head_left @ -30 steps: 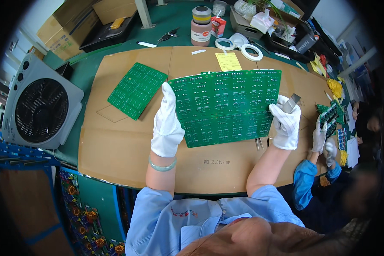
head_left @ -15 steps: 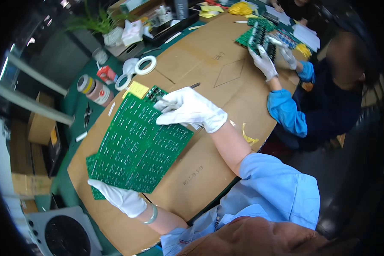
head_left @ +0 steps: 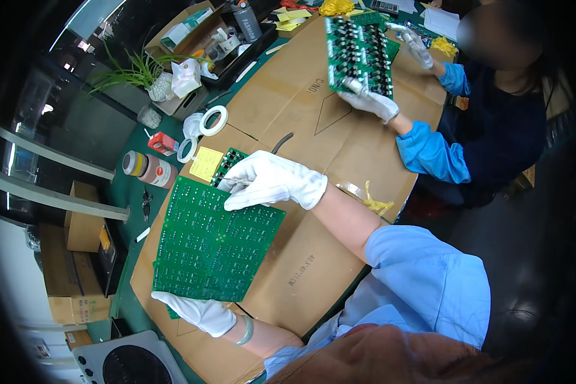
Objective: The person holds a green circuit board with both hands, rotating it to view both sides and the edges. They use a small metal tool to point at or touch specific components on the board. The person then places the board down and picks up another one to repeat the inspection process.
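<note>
Green circuit board (head_left: 214, 246) in the grip of left hand (head_left: 200, 313) at lower edge, right hand (head_left: 272, 179) at upper

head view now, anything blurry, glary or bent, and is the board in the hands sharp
In the head view, the green circuit board looks fairly sharp, without strong glare; in the head view, the co-worker's head is smeared soft; in the head view, the pale post at left bows, the corners fall to black, and the dark upper left carries bright glints.
</note>
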Demonstrator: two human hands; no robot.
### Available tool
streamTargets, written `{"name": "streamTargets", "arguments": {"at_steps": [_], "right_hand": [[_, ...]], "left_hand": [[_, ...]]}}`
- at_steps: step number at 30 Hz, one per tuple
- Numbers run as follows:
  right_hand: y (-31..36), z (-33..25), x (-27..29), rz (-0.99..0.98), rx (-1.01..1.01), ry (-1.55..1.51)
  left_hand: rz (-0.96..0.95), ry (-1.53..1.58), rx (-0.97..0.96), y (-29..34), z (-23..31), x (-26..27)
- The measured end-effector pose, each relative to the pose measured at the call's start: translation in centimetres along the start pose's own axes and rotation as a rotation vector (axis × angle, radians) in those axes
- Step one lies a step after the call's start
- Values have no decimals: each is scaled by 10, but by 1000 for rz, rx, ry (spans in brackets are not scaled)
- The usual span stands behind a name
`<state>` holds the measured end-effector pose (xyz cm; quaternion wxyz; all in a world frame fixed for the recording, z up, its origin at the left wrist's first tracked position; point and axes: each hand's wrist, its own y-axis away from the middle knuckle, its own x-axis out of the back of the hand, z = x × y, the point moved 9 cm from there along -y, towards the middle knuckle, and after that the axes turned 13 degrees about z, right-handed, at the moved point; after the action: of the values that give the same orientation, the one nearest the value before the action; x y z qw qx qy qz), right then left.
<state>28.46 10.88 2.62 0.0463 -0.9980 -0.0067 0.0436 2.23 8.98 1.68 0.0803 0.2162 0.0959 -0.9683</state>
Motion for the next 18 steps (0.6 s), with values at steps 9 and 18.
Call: {"name": "streamTargets", "arguments": {"at_steps": [9,18], "right_hand": [[5,-8,-3,-17,24,17],[4,-3,-5,-21,10,0]], "left_hand": [[25,-400,-294,8,19,-7],[18,-396,-340,11,23,-9]]}}
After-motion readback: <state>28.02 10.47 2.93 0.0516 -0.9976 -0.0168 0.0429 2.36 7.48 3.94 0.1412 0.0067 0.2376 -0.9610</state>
